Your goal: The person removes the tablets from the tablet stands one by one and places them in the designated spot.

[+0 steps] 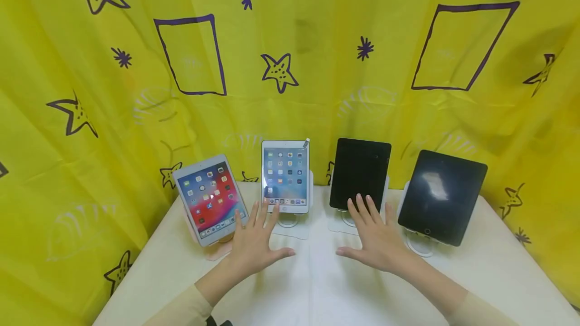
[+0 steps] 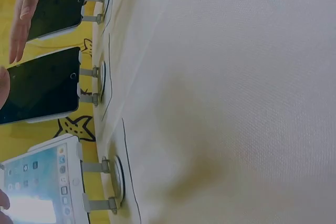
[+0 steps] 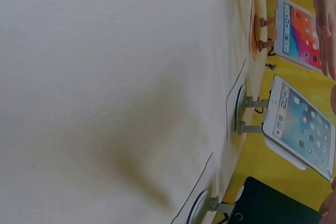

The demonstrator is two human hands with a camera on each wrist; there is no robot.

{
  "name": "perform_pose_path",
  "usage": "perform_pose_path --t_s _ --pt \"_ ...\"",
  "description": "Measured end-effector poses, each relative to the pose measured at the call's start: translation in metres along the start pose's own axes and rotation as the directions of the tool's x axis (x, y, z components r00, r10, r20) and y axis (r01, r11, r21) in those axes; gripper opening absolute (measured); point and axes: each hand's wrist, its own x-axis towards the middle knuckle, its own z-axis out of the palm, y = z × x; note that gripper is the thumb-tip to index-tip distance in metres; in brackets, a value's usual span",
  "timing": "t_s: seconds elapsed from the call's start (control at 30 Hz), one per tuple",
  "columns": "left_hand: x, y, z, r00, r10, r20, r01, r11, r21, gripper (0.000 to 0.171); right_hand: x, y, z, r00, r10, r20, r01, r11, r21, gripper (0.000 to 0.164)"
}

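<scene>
My left hand [image 1: 254, 245] is spread with straight fingers and holds nothing. It is held before a white tablet with a red and blue screen [image 1: 204, 200] and a white tablet with a light blue screen [image 1: 285, 172]; its fingertips overlap their lower edges in the head view. My right hand [image 1: 380, 240], also spread and holding nothing, is in front of a black tablet with a dark screen [image 1: 360, 170]. To its right stands another dark tablet [image 1: 446, 195]. Whether any fingertip touches a screen cannot be told. Both wrist views show only parts of the hands at the edges.
All the tablets lean on stands with round bases [image 2: 118, 179] and hinged legs, on a white-covered table [image 1: 312, 286]. A pink stand base [image 3: 255, 27] holds the leftmost one. A yellow curtain [image 1: 317, 19] with stars hangs close behind. A small tag [image 1: 306, 143] sits on one tablet's corner.
</scene>
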Motion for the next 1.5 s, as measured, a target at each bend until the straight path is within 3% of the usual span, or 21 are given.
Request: perform_pose_path --t_s 0.43,1.33,1.5 --pt "-0.003 -0.011 0.001 0.999 -0.048 -0.018 0.047 0.998 -0.029 0.105 0.012 -0.009 0.003 0.999 -0.031 -0.017 0.031 1.000 -0.004 0.109" --pt "-0.016 -0.040 -0.006 0.988 -0.126 -0.087 0.127 0.992 0.012 0.105 0.041 -0.034 0.001 0.995 -0.094 -0.026 0.093 0.995 -0.017 0.104" --pt "-0.017 -0.045 -0.007 0.986 -0.142 -0.084 0.140 0.990 -0.023 0.106 0.046 -0.036 0.004 0.995 -0.097 -0.021 0.097 0.995 -0.009 0.105"
